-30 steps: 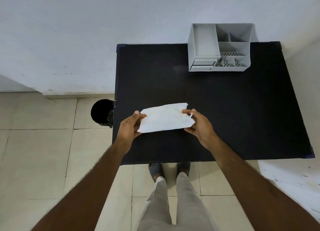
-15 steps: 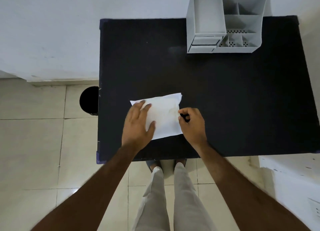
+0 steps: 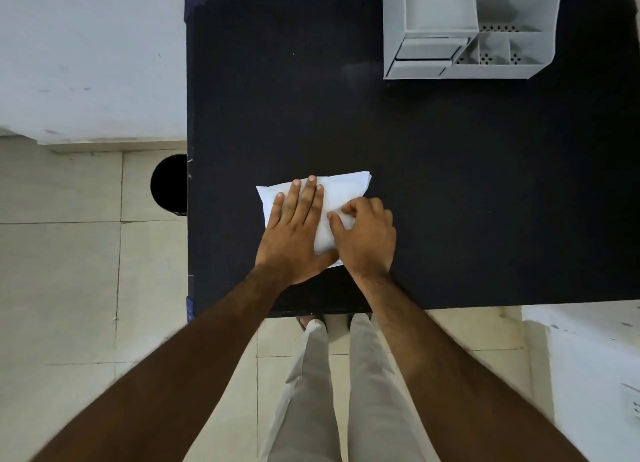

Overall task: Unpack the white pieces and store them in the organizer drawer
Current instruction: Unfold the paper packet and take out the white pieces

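One white packet point(image 3: 341, 193) on the black table point(image 3: 450, 184); two hands on it; one grey organizer point(image 3: 467, 28); one black bin point(image 3: 169, 184) beside the table.

Packet point(image 3: 346, 191) lying on table point(image 3: 450, 191), near edge. Left hand point(image 3: 294, 233) resting at its 9 o'clock side, right hand point(image 3: 367, 240) at 3. Organizer point(image 3: 467, 28) sitting at 1 o'clock, well apart.

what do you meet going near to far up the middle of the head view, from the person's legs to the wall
trouser legs → near edge of the black table → left hand and right hand pressing on the white packet → bare table → grey organizer by the wall
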